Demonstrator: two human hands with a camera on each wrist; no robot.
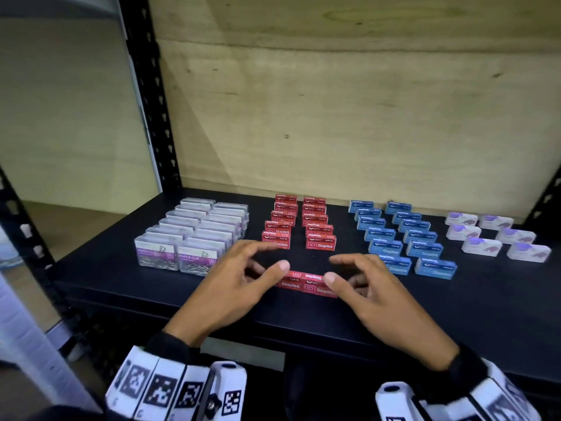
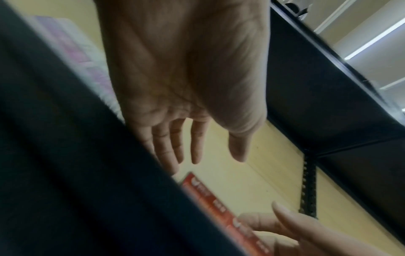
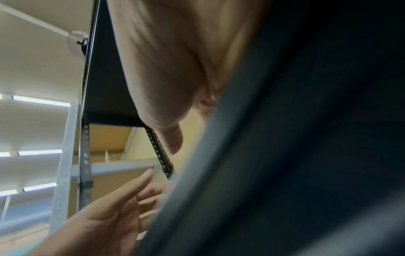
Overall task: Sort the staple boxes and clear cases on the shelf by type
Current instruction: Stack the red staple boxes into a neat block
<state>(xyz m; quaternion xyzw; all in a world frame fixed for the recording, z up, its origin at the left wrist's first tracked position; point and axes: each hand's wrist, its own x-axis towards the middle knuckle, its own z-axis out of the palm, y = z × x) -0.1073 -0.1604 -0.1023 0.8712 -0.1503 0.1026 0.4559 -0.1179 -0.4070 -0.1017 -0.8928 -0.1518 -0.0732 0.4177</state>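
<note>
Two red staple boxes [image 1: 306, 284] lie side by side near the front edge of the black shelf [image 1: 455, 299]. My left hand [image 1: 271, 256] hovers at their left end and my right hand [image 1: 334, 268] at their right end. Each thumb tip is at a box end, and the fingers arch loosely above without closing round anything. In the left wrist view the left hand [image 2: 217, 157] has straight, spread fingers above the red boxes [image 2: 210, 199], with the right hand [image 2: 285, 225] beside them. Behind stand clear paper clip cases [image 1: 188, 235], red staple boxes [image 1: 300, 223] and blue staple boxes [image 1: 400, 235].
White boxes with purple print [image 1: 498, 235] sit in two rows at the far right. A plywood back panel [image 1: 334, 101] closes the shelf. Black perforated posts [image 1: 151, 101] frame the sides. A bare strip of shelf runs along the front.
</note>
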